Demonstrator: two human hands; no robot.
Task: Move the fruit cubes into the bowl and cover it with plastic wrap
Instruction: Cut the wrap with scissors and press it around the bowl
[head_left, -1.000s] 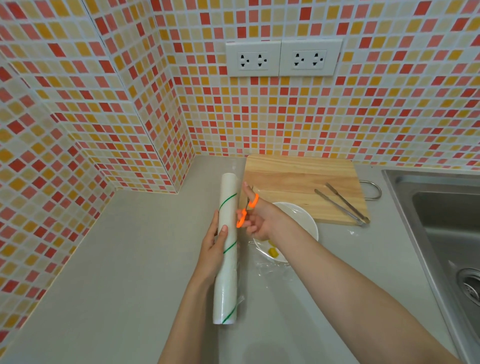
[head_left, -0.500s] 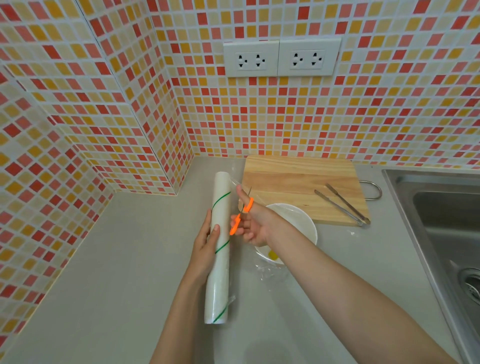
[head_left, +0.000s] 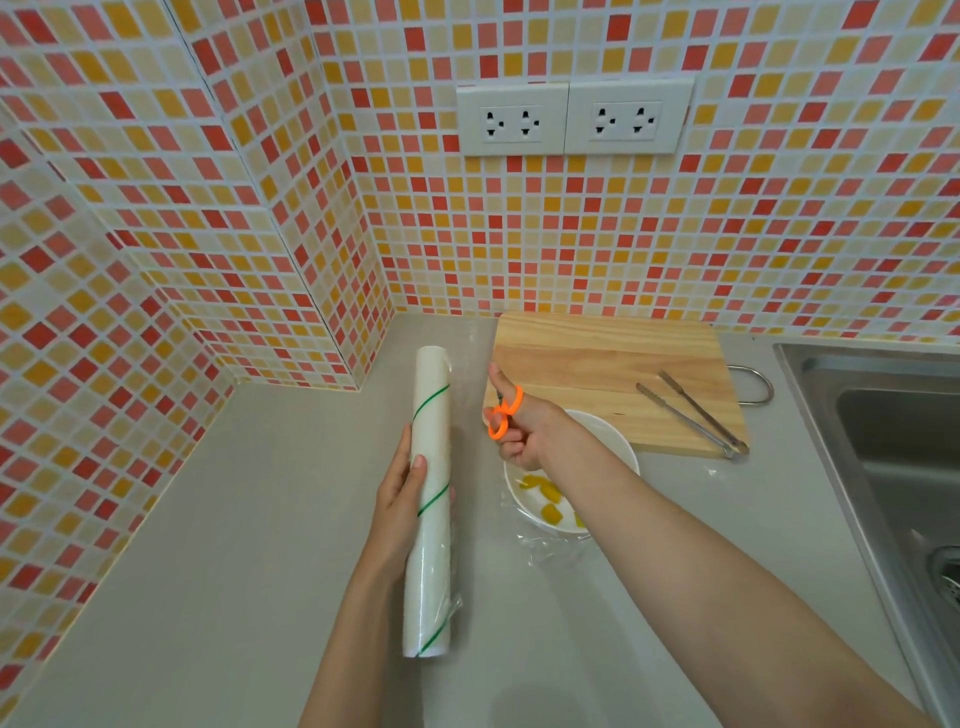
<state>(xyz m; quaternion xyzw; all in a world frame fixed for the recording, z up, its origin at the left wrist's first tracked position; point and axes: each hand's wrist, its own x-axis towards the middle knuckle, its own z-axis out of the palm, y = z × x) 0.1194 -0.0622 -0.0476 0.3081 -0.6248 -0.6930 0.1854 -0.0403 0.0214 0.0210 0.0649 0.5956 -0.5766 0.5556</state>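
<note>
My left hand (head_left: 402, 486) is wrapped around the middle of the plastic wrap roll (head_left: 430, 499), holding it lengthwise above the grey desk (head_left: 234, 545); my right hand (head_left: 524, 431) is closed on orange-handled scissors (head_left: 503, 415), thumb and finger through the loops, just right of the roll. White bowl (head_left: 618, 441) sits on the desk under my right forearm, touching the near edge of the wooden cutting board (head_left: 597, 364), with yellow fruit cubes (head_left: 545, 496) inside and loose clear film (head_left: 550, 545) crumpled at its near rim. Metal tongs (head_left: 691, 410) lie on the board's right side, sink (head_left: 893, 441) at far right.
</note>
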